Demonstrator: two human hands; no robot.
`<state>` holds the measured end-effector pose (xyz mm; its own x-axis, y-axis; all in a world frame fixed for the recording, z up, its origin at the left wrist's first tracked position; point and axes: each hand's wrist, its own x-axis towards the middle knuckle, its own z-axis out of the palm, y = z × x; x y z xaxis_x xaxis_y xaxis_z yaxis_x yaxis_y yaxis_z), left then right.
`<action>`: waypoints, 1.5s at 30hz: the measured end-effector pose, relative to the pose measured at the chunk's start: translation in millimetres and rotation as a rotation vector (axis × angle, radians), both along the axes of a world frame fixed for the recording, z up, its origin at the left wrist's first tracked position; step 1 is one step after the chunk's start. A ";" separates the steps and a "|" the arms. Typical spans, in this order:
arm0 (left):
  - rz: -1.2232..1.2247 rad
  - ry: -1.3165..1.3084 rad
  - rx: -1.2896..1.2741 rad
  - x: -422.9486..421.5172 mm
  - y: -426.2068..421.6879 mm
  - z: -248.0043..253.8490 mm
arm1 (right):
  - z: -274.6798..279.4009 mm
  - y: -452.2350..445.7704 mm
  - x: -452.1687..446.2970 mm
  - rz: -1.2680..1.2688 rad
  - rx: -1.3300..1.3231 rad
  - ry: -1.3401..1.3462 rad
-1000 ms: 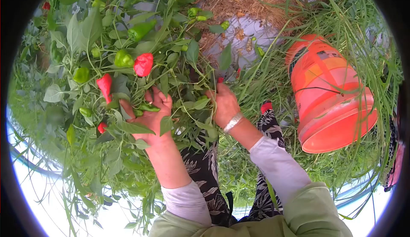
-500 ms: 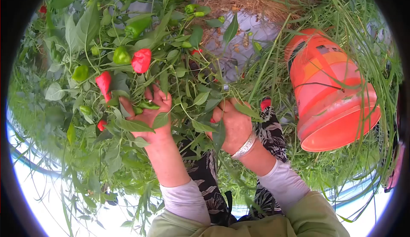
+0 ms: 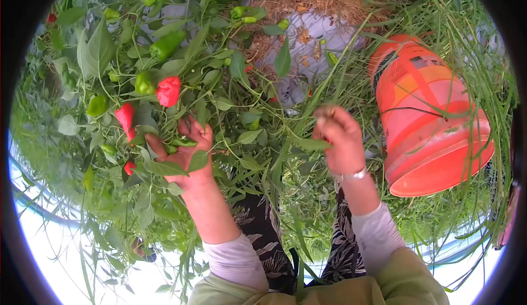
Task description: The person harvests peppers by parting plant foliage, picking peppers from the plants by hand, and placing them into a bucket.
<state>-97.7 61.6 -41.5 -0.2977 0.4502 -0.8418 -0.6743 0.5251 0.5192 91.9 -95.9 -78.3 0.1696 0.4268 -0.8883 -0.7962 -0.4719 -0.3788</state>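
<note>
Left hand (image 3: 186,154) sits half open, palm up, slim glossy green pepper (image 3: 183,142) across it; right hand (image 3: 345,143)'s curled, can't tell what's inside.

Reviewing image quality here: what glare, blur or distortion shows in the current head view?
Head view: fisheye bending, with black corners; head view: blown-out white along the lower left and lower right edges; head view: the right hand is smeared at the fingers, likely from motion, while the left hand and orange bucket look sharper.
</note>
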 end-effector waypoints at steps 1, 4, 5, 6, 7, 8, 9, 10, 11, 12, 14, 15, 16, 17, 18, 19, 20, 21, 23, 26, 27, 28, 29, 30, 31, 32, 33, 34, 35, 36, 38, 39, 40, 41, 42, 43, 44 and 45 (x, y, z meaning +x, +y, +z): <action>0.029 0.028 -0.013 1.5 -0.1 1.0 | -14.2 17.2 10.1 -0.041 -0.043 -0.031; -0.006 0.011 0.012 -6.2 -1.9 -2.4 | -70.0 61.5 19.3 0.162 -0.102 -0.224; -0.009 0.009 0.014 -5.9 -1.8 -1.8 | -101.6 61.8 11.8 0.490 0.002 -0.492; -0.016 -0.017 -0.002 -5.3 -2.4 -0.6 | -130.3 55.3 -0.8 0.819 0.109 -0.759; -0.023 -0.039 -0.020 -6.3 -4.0 1.6 | -142.7 51.1 -13.0 0.816 0.111 -0.755; -0.027 -0.032 -0.018 -7.6 -5.5 2.8 | -152.2 50.4 -25.5 1.115 0.100 -0.800; -0.031 -0.016 -0.014 -7.7 -5.1 1.4 | -164.0 51.8 -35.6 1.411 0.093 -0.845; -0.035 0.001 -0.011 -7.7 -3.8 0.2 | -177.7 47.4 -43.8 1.404 0.101 -0.849; -0.037 0.007 -0.009 -8.7 -4.5 0.7 | -188.4 37.5 -50.4 0.834 0.050 -0.601; -0.038 -0.039 -0.003 -9.1 -5.4 1.1 | -193.9 33.2 -54.1 0.273 -0.001 -0.340; -0.038 -0.136 0.007 -8.7 -8.0 1.5 | -172.1 46.4 -46.2 0.361 0.100 -0.510; -0.037 -0.137 0.010 -9.0 -8.8 1.3 | -153.6 55.4 -39.0 0.441 0.188 -0.681; -0.032 -0.137 0.006 -9.6 -9.1 0.1 | -138.5 68.2 -37.6 0.449 0.248 -0.692; -0.026 -0.135 0.011 -8.8 -9.8 -0.5 | -141.4 74.4 -42.0 0.447 0.263 -0.698; 0.009 -0.125 0.004 -5.3 -8.3 0.6 | -140.7 83.5 -45.9 0.546 0.371 -0.713; 0.011 -0.126 0.018 -5.5 -10.0 1.2 | -139.7 92.2 -48.6 0.645 0.481 -0.729; -0.007 -0.125 0.022 -7.7 -12.9 0.1 | -136.6 97.8 -48.5 0.674 0.449 -0.621; -0.028 -0.122 0.029 -6.8 -12.5 -0.9 | -140.1 101.2 -50.9 0.668 0.468 -0.633; 0.050 -0.111 0.002 0.7 -8.5 2.5 | -153.3 97.9 -58.7 0.520 0.436 -0.158; 0.063 -0.156 -0.012 1.9 -10.9 1.9 | -133.5 89.3 -40.3 0.775 0.507 -0.513; 0.067 -0.156 -0.002 3.3 -11.8 1.3 | -129.0 87.0 -38.3 0.800 0.547 -0.594; 0.067 -0.178 0.002 3.6 -14.5 0.6 | -122.8 85.1 -39.8 0.666 0.561 -0.626; 0.066 -0.196 0.006 3.6 -15.8 1.2 | -123.0 87.2 -39.6 0.666 0.575 -0.624; 0.062 -0.191 0.015 4.5 -16.3 1.4 | -123.6 89.5 -37.6 0.666 0.673 -0.646; 0.064 -0.188 0.029 6.3 -16.9 0.9 | -125.9 91.9 -36.2 0.662 0.772 -0.669; 0.076 -0.167 0.022 7.6 -16.4 1.3 | -127.6 95.6 -37.4 0.641 0.827 -0.681; 0.086 -0.147 0.013 8.4 -15.5 1.9 | -128.8 97.2 -37.5 0.638 0.837 -0.684; 0.090 -0.190 0.044 0.8 -19.8 -1.6 | -128.5 96.8 -36.6 0.760 0.792 -0.702; 0.091 -0.200 0.048 -0.6 -21.8 -0.8 | -127.1 94.6 -34.7 0.886 0.738 -0.722; 0.066 -0.178 0.030 0.4 -23.6 0.2 | -120.4 94.0 -36.3 0.803 0.705 -0.675; 0.039 -0.164 0.011 4.0 -22.6 -0.3 | -104.9 88.1 -31.0 0.896 0.611 -0.697; 0.089 -0.168 -0.023 5.4 -20.8 0.3 | -96.4 85.8 -30.7 0.980 0.521 -0.704; 0.139 -0.171 -0.057 6.2 -18.7 1.0 | -94.2 80.0 -35.4 0.835 0.525 -0.794; 0.138 -0.175 -0.057 6.1 -16.9 1.9 | -88.0 69.9 -36.1 0.836 0.524 -0.798; 0.144 -0.157 -0.047 6.9 -15.5 1.9 | -80.9 56.9 -34.0 0.868 0.454 -0.807; 0.152 -0.139 -0.037 7.2 -15.4 2.0 | -74.0 43.8 -32.1 0.902 0.383 -0.815; 0.061 -0.142 0.013 4.8 -18.9 0.8 | -68.6 29.7 -32.1 0.904 0.384 -0.817; 0.066 -0.142 0.014 5.7 -17.4 1.2 | -61.7 19.0 -31.7 0.724 0.277 -0.650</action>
<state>-92.0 44.2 -40.3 -0.2054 0.4456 -0.8713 -0.7745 0.4703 0.4231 60.2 -76.8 -140.1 0.2039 0.7957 -0.5704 0.0461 -0.5898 -0.8063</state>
